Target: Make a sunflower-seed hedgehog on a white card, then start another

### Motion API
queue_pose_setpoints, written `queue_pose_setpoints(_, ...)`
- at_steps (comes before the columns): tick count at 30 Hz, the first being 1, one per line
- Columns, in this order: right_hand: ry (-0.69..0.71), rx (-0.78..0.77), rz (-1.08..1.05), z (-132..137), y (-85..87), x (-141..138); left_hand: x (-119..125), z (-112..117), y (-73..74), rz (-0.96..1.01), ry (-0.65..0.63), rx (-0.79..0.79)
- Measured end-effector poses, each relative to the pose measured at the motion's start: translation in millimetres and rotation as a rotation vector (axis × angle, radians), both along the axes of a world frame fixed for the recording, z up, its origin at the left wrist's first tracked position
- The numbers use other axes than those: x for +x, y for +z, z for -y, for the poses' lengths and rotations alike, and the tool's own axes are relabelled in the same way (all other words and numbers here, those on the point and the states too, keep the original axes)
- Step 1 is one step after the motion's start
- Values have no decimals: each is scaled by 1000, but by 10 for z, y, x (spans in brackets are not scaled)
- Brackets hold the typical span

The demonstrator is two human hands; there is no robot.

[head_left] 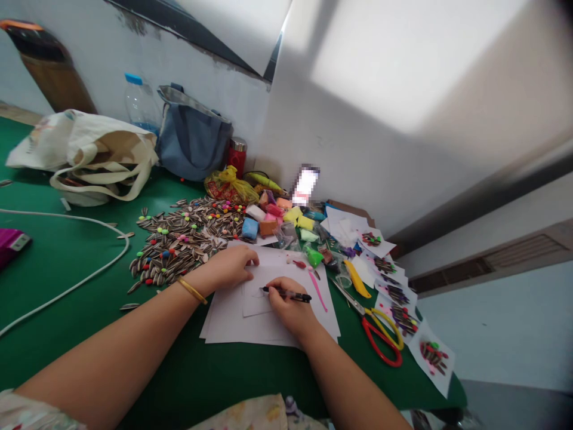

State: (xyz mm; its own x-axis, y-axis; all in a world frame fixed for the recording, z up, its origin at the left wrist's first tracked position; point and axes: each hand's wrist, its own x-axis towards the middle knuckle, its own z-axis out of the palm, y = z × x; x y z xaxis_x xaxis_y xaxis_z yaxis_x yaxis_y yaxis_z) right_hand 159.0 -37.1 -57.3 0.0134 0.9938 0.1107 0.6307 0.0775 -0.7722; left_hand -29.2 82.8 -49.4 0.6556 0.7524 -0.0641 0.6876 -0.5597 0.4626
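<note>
My right hand [290, 310] grips a black pen [298, 295], its tip touching a small white sheet of paper [250, 307] where a few thin lines show. That sheet lies on larger white papers [228, 331]. My left hand [230, 266], with a gold bangle [192, 291] at the wrist, rests at the sheet's upper left; its fingers are bent, thumb apart, and hold nothing. A pink strip [319, 291] and a small dark red piece [299, 264] lie on the paper to the right. Striped sunflower seeds [174, 242] mixed with coloured ones are heaped beyond my left hand.
Scissors [380, 334] with red and yellow handles and a yellow cutter [357, 278] lie right. Clay packets [268, 228] and a lit phone [306, 184] stand behind. Seed-decorated cards [433, 358] line the right edge. Bags [192, 143] and a white cable [89, 276] are left.
</note>
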Motion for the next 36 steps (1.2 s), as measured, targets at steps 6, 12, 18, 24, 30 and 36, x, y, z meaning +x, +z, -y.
queue_pose_setpoints(6, 0, 22, 15, -4, -7, 1, 5, -3, 27, -10, -40, -6)
queue_pose_setpoints(12, -4, 37, 2, -20, -21, 7, 1, -25, -37, -4, -86, 16)
queue_pose_setpoints(18, -30, 51, -4, -36, -18, 29, 0, -18, -29, 0, -96, 10)
queue_pose_setpoints(24, -73, 66, 0, -49, -9, 83, -1, -16, -25, 1, -87, 11)
queue_pose_setpoints(30, -147, 64, 33, -72, -23, 167, -5, -20, -22, -7, -88, 5)
queue_pose_setpoints(36, -185, 82, 93, -69, -3, 225, 6, -12, 6, -22, -82, -6)
